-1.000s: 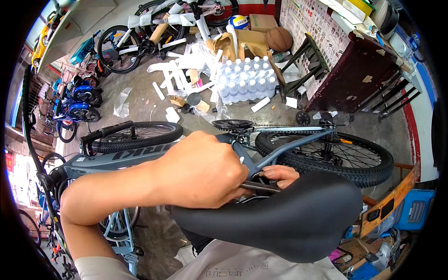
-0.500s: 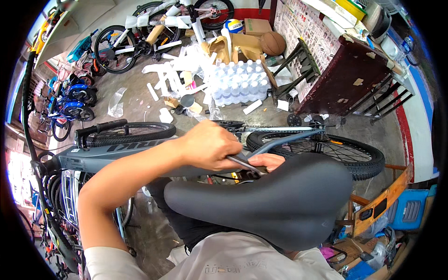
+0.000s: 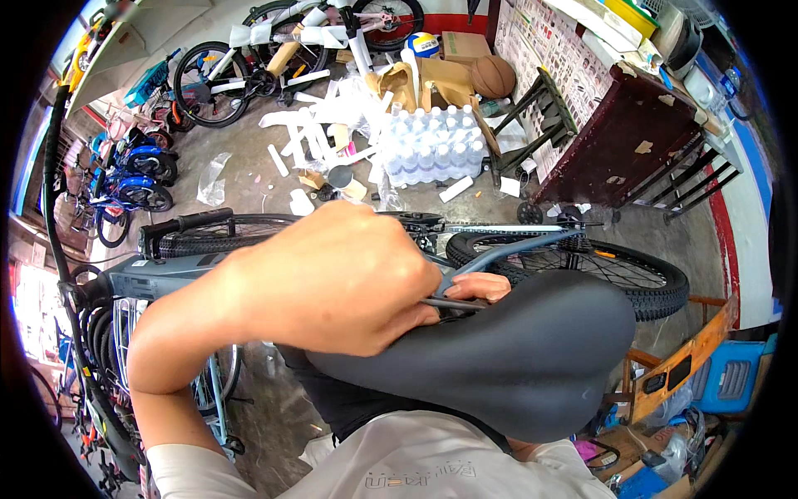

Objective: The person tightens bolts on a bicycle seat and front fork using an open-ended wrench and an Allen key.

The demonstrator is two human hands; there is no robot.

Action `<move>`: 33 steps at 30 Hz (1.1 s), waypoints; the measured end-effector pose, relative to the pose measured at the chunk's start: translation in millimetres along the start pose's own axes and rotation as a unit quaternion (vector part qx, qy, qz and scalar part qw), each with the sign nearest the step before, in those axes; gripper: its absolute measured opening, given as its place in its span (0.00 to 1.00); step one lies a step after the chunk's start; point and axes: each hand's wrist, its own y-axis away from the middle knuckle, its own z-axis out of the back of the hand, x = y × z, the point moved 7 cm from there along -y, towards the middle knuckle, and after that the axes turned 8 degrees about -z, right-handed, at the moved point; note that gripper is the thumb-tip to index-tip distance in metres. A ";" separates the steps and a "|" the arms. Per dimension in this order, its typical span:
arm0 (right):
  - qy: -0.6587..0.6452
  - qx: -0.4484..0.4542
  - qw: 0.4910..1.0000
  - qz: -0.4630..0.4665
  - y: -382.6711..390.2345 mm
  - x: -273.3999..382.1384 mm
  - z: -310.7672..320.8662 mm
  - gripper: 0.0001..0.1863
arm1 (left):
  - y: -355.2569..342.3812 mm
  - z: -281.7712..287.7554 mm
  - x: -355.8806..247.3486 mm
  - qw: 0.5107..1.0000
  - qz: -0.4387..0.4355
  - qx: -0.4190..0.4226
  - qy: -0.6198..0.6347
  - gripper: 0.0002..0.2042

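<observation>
A black bicycle saddle (image 3: 515, 358) fills the space in front of my body, on a grey-blue bicycle frame (image 3: 158, 279). My left hand (image 3: 332, 279) is closed in a fist over the saddle's narrow nose. From its fingers a thin grey metal hand tool (image 3: 457, 305) reaches toward the saddle's underside; its exact kind is unclear. My right hand (image 3: 480, 287) sits just beyond the saddle's edge, fingers curled by the tool's far end. The saddle hides most of that hand and whatever it grips. The bicycle's rear wheel (image 3: 657, 283) lies to the right.
Several water bottles in a pack (image 3: 432, 150) stand on the floor beyond the bicycle, beside scattered white packing scraps (image 3: 312, 133). A dark red cabinet (image 3: 619, 137) is at the far right. A wooden frame (image 3: 677, 366) and a blue plastic box (image 3: 736, 370) stand close on the right.
My left hand has risen closer to my view and turned over the saddle's nose, the tool swinging flatter with it. My right hand stays almost in place.
</observation>
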 end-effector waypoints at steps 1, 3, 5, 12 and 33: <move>0.000 0.002 1.000 0.001 -0.2 1.3 -0.2 0.16 | 0.2 0.0 -2.0 1.000 -0.001 -0.004 -0.001 0.13; 0.002 0.002 1.000 -0.001 -0.5 2.1 0.7 0.16 | 1.2 -5.1 -0.7 1.000 -0.003 0.007 0.028 0.12; 0.001 0.000 1.000 0.001 -1.3 4.0 1.4 0.16 | 3.1 -5.6 -1.6 0.999 -0.012 -0.006 0.046 0.11; -0.003 0.002 1.000 0.000 -3.5 0.2 1.9 0.16 | 1.4 -14.6 2.9 0.998 -0.021 0.015 0.056 0.09; -0.001 0.012 0.999 0.031 -11.8 0.9 -2.9 0.15 | -46.2 -87.6 73.9 0.979 -0.119 -0.154 -0.066 0.19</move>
